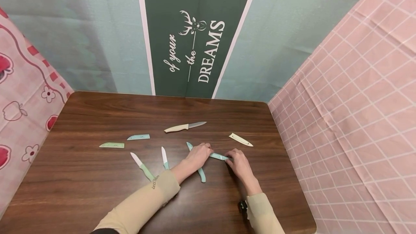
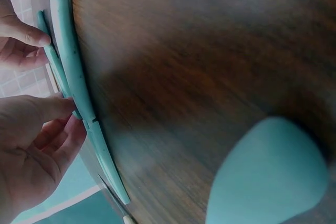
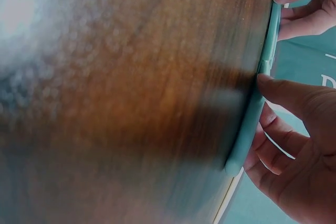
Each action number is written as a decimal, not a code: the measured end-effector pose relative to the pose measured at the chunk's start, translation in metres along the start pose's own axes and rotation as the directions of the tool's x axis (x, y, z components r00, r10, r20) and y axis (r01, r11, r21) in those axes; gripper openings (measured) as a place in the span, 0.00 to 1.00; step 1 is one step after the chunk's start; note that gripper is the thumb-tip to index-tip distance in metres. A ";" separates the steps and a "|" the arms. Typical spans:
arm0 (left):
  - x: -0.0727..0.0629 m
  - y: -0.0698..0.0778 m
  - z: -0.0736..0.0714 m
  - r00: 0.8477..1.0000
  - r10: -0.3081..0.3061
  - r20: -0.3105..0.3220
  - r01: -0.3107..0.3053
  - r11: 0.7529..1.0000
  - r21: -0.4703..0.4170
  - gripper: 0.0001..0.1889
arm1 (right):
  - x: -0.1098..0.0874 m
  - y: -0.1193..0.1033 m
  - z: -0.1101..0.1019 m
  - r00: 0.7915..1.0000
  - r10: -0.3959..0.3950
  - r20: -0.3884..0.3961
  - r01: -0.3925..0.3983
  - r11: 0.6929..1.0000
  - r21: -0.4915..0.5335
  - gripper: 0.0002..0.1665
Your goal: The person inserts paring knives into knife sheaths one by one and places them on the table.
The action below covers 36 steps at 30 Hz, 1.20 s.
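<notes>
left hand (image 1: 199, 154) is pinching sheath (image 1: 216, 156) of blue knife (image 1: 222, 157); right hand (image 1: 239, 163) is pinching its handle (image 3: 248, 135); knife is spanning between hands over brown table (image 1: 279, 176). second blue knife (image 1: 201, 174) is lying sheathed beneath left hand. cream knife (image 1: 186, 127) is lying bare beyond left hand.

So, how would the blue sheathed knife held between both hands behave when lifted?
The blue sheathed knife should stay stiff, as its sheath looks like a firm shell. It's probably light, given how slim it looks. The handle looks smooth and rounded, so it might slip a little.
</notes>
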<state>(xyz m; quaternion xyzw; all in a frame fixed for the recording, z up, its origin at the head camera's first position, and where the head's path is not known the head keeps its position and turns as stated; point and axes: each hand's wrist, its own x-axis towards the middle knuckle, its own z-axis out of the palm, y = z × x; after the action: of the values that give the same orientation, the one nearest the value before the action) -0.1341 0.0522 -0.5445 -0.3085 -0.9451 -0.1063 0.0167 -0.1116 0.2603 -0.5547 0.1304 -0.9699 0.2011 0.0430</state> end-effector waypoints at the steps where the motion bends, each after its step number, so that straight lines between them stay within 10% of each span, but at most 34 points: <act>1: 0.000 -0.001 0.001 1.000 0.004 -0.007 -0.004 1.000 -0.011 0.13 | 0.000 0.000 0.000 1.000 -0.002 0.003 0.002 1.000 0.000 0.08; 9: 0.004 -0.009 0.021 0.995 0.051 -0.085 -0.056 0.997 -0.055 0.10 | 0.001 0.000 -0.001 1.000 -0.008 0.026 0.008 1.000 0.007 0.08; 36: 0.007 -0.002 -0.008 1.000 0.013 0.009 -0.012 0.995 -0.101 0.10 | 0.005 0.004 -0.014 1.000 -0.028 0.005 0.028 1.000 -0.013 0.17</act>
<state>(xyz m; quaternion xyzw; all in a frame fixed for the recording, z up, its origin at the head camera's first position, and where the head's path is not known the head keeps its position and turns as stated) -0.1410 0.0528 -0.5364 -0.3153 -0.9367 -0.1524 -0.0030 -0.1169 0.2682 -0.5426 0.1442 -0.9694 0.1938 0.0445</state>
